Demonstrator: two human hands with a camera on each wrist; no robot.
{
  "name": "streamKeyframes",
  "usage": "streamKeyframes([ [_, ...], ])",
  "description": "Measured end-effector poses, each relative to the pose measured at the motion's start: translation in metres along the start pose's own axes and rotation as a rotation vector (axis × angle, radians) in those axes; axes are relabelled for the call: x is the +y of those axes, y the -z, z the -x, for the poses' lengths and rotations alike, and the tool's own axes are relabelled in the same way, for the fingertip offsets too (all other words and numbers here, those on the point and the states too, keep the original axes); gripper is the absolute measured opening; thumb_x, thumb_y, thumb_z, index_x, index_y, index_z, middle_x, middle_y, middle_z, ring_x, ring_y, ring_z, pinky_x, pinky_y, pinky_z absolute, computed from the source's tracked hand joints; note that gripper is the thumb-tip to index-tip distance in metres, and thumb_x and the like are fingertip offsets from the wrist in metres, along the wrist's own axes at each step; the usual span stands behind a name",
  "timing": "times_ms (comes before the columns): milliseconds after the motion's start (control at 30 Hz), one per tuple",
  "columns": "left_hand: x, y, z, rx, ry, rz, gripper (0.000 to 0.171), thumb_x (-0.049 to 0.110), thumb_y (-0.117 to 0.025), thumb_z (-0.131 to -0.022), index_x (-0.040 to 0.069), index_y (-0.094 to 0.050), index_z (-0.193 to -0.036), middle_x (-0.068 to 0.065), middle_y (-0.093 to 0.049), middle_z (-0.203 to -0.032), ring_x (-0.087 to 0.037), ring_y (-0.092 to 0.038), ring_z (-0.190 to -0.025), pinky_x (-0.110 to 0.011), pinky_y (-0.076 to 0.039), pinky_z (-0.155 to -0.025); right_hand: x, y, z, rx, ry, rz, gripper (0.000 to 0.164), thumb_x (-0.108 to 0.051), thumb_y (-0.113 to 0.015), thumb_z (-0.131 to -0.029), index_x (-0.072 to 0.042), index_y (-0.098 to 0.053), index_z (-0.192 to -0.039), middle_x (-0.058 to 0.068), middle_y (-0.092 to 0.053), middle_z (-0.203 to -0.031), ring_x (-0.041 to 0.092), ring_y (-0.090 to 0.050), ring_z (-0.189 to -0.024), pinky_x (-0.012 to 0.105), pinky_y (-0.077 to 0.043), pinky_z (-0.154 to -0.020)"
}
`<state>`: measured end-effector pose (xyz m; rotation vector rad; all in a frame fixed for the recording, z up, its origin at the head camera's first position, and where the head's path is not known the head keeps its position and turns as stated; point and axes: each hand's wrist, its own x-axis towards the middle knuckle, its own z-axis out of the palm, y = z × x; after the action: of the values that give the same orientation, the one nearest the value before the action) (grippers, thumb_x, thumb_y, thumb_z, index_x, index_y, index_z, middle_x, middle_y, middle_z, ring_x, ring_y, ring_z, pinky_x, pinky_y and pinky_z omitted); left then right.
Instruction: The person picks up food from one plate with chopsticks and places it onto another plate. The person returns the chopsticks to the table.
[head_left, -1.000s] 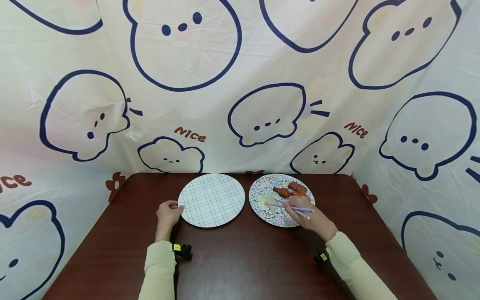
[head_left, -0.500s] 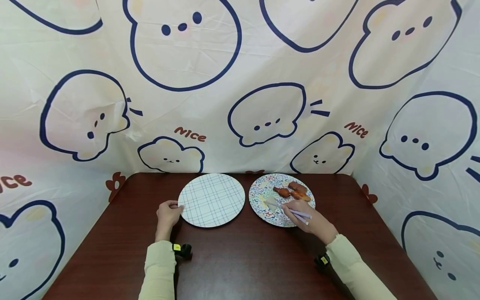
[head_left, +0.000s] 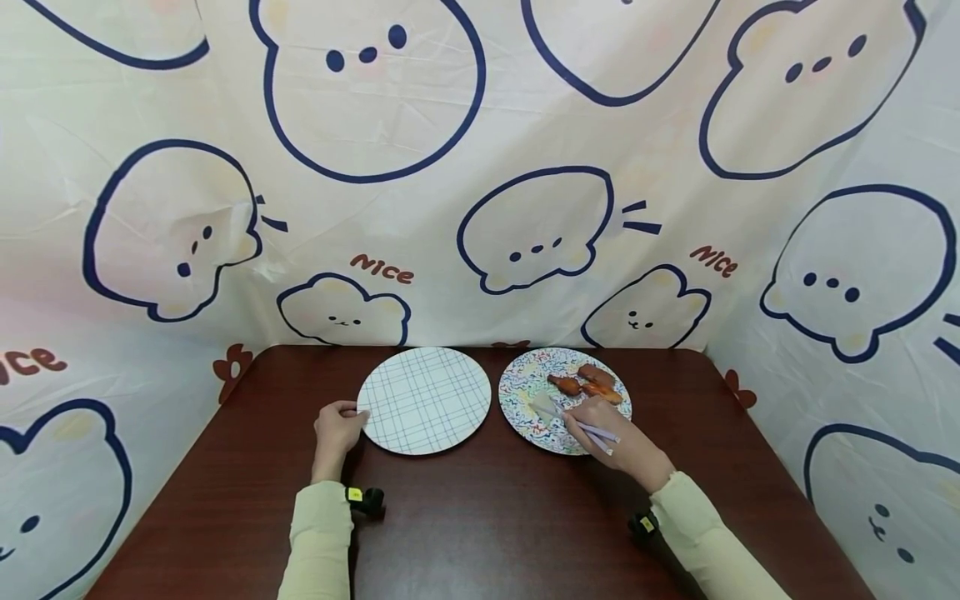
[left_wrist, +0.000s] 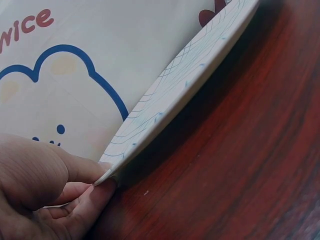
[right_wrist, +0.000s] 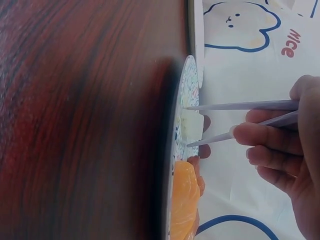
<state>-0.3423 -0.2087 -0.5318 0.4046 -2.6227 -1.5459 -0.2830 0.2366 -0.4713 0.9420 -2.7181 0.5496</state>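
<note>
My left hand (head_left: 337, 429) pinches the left rim of a white plate (head_left: 424, 400) with a blue grid pattern. In the left wrist view, the thumb lies on top of the rim and fingers are underneath. The right hand (head_left: 607, 429) holds a pair of pale lilac chopsticks (right_wrist: 250, 105) over a plate with multicoloured speckles (head_left: 525, 367). Their spread tips stand on either side of a small whitish, translucent piece (right_wrist: 193, 126) on that plate. Beside it lie a brown drumstick (head_left: 564, 384), a glossy orange-brown piece (head_left: 602, 392) and a flat reddish-brown piece (head_left: 596, 373).
Both plates lie side by side at the far edge of a dark brown wooden table (head_left: 480, 525). A pale cloth (head_left: 435, 225) with cartoon outlines hangs behind and at both sides. Each wrist wears a small black camera (head_left: 366, 501).
The right hand has tilted slightly, and the chopsticks' rear ends have swung toward the table's near side. More of the orange-brown piece shows. The left hand and gridded plate stay still.
</note>
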Motion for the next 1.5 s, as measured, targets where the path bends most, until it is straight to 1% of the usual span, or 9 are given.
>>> streamKeyframes([
  [100, 0.0, 0.0, 0.001, 0.0, -0.005, 0.0, 0.04, 0.016, -0.063, -0.098, -0.009, -0.06, -0.129, -0.029, -0.062, -0.119, -0.042, -0.057, -0.107, -0.049, -0.052, -0.081, 0.001, -0.001, 0.0, 0.018, 0.022, 0.013, 0.029, -0.011, -0.059, -0.101, -0.01, -0.068, -0.074, -0.017, -0.041, -0.056, 0.004, -0.045, -0.06, 0.026, -0.049, -0.066],
  [267, -0.001, 0.0, 0.001, 0.005, -0.006, 0.002, 0.039, 0.016, -0.064, -0.098, -0.009, -0.061, -0.128, -0.028, -0.062, -0.117, -0.041, -0.059, -0.105, -0.047, -0.053, -0.079, 0.002, -0.002, -0.001, 0.01, 0.033, 0.005, 0.027, -0.006, -0.059, -0.1, -0.009, -0.068, -0.074, -0.016, -0.042, -0.055, 0.002, -0.039, -0.054, 0.021, -0.044, -0.058],
  [367, -0.002, -0.001, 0.0, 0.01, -0.004, 0.001, 0.039, 0.016, -0.064, -0.098, -0.009, -0.061, -0.127, -0.028, -0.062, -0.118, -0.041, -0.057, -0.107, -0.048, -0.052, -0.081, 0.003, -0.002, -0.001, 0.0, 0.01, -0.013, 0.026, -0.006, -0.059, -0.1, -0.008, -0.07, -0.077, -0.015, -0.043, -0.055, 0.002, -0.04, -0.054, 0.02, -0.044, -0.058],
  [567, -0.003, -0.002, -0.001, 0.009, -0.004, 0.0, 0.039, 0.016, -0.064, -0.098, -0.009, -0.061, -0.128, -0.029, -0.062, -0.12, -0.043, -0.053, -0.114, -0.051, -0.05, -0.085, 0.004, -0.003, 0.001, -0.028, -0.041, -0.03, 0.035, -0.014, -0.054, -0.104, -0.008, -0.067, -0.072, -0.014, -0.039, -0.056, 0.002, -0.04, -0.055, 0.021, -0.045, -0.059],
  [800, -0.003, -0.001, -0.001, 0.002, -0.011, 0.0, 0.041, 0.016, -0.063, -0.098, -0.009, -0.059, -0.13, -0.029, -0.061, -0.121, -0.043, -0.054, -0.112, -0.052, -0.051, -0.086, 0.003, 0.0, 0.003, -0.06, -0.1, -0.061, 0.04, -0.02, -0.051, -0.107, -0.01, -0.065, -0.071, -0.012, -0.039, -0.056, 0.001, -0.04, -0.053, 0.02, -0.045, -0.057],
  [1000, -0.002, -0.001, -0.001, 0.003, -0.009, -0.003, 0.04, 0.017, -0.063, -0.098, -0.009, -0.06, -0.128, -0.029, -0.062, -0.119, -0.042, -0.055, -0.11, -0.05, -0.051, -0.084, 0.005, -0.001, 0.005, -0.049, -0.082, -0.11, 0.042, -0.022, -0.051, -0.108, -0.008, -0.065, -0.071, -0.014, -0.037, -0.057, 0.0, -0.037, -0.052, 0.02, -0.043, -0.054],
  [1133, -0.002, -0.001, -0.001, 0.008, -0.004, -0.001, 0.039, 0.017, -0.064, -0.098, -0.008, -0.061, -0.128, -0.028, -0.062, -0.119, -0.041, -0.056, -0.11, -0.049, -0.052, -0.084, 0.007, -0.005, 0.006, -0.027, -0.057, -0.106, 0.044, -0.022, -0.05, -0.108, -0.008, -0.064, -0.069, -0.015, -0.037, -0.056, -0.001, -0.036, -0.052, 0.02, -0.042, -0.053],
  [1333, -0.003, -0.001, -0.001, 0.016, 0.0, 0.001, 0.038, 0.016, -0.064, -0.098, -0.008, -0.061, -0.127, -0.028, -0.062, -0.119, -0.041, -0.057, -0.108, -0.049, -0.052, -0.083, 0.008, -0.008, 0.007, -0.012, -0.062, -0.087, 0.034, -0.014, -0.054, -0.105, -0.01, -0.067, -0.074, -0.016, -0.039, -0.057, 0.001, -0.04, -0.055, 0.022, -0.045, -0.06],
  [1500, -0.003, -0.001, 0.0, 0.006, -0.002, 0.011, 0.038, 0.016, -0.063, -0.099, -0.009, -0.06, -0.128, -0.029, -0.061, -0.12, -0.044, -0.05, -0.116, -0.052, -0.051, -0.085, 0.01, -0.01, 0.007, 0.004, -0.034, -0.046, 0.029, -0.015, -0.055, -0.105, -0.01, -0.071, -0.082, -0.018, -0.04, -0.058, 0.0, -0.043, -0.057, 0.024, -0.047, -0.067],
])
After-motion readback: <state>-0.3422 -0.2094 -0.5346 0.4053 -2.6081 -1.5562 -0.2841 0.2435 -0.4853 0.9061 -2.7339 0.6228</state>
